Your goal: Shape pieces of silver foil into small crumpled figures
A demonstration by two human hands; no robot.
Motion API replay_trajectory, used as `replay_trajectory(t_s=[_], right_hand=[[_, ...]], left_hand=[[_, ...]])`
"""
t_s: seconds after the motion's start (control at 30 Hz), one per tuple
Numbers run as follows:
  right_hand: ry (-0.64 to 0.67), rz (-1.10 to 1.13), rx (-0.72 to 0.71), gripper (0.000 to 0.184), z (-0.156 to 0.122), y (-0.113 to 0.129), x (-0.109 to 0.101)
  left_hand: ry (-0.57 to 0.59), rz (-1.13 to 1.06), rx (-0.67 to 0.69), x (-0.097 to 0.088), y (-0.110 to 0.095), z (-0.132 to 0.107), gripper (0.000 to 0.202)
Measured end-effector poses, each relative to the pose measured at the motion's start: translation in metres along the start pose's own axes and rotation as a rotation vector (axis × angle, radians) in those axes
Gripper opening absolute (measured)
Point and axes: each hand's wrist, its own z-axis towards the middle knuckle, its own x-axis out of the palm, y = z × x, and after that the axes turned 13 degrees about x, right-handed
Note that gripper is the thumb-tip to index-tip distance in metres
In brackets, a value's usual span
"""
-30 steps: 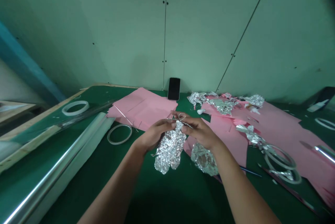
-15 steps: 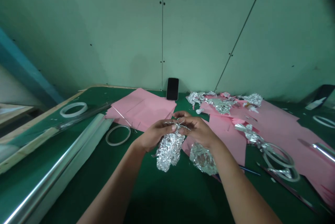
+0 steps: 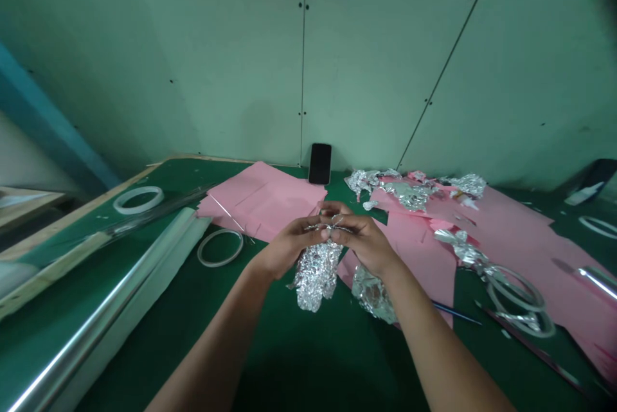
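My left hand and my right hand meet above the green mat, their fingertips pinching a thin twist of silver wire. The wire tops a crumpled aluminium foil bundle, which hangs below my fingers. Under my right wrist, a second foil lump lies partly on pink paper, its upper part hidden by my forearm. Where the wire enters the foil, my fingers cover much of the join.
Pink paper sheets cover the green mat, with foil scraps at the back. A black phone leans on the wall. Clear tape rolls and a shiny film roll lie left.
My hands have drawn closer together around the wire. The foil bundle now hangs a little higher and more upright, and its lower end has moved slightly right.
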Motion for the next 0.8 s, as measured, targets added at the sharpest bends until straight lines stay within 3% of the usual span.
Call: replay_trajectory(t_s=[0.1, 0.37, 0.6, 0.8], right_hand=[[-0.144, -0.011, -0.024, 0.023, 0.002, -0.001, -0.001], [-0.431, -0.218, -0.043, 0.011, 0.008, -0.006, 0.001], [-0.447, -0.248, -0.053, 0.011, 0.008, -0.018, 0.003], [-0.354, -0.337, -0.069, 0.010, 0.005, -0.022, -0.007]], left_hand=[[-0.094, 0.038, 0.057, 0.000, 0.003, 0.001, 0.023], [-0.202, 0.208, 0.076, 0.000, 0.013, 0.005, 0.026], [-0.278, 0.282, 0.118, -0.005, 0.030, 0.008, 0.024], [-0.191, 0.312, 0.060, -0.007, 0.031, 0.009, 0.027]])
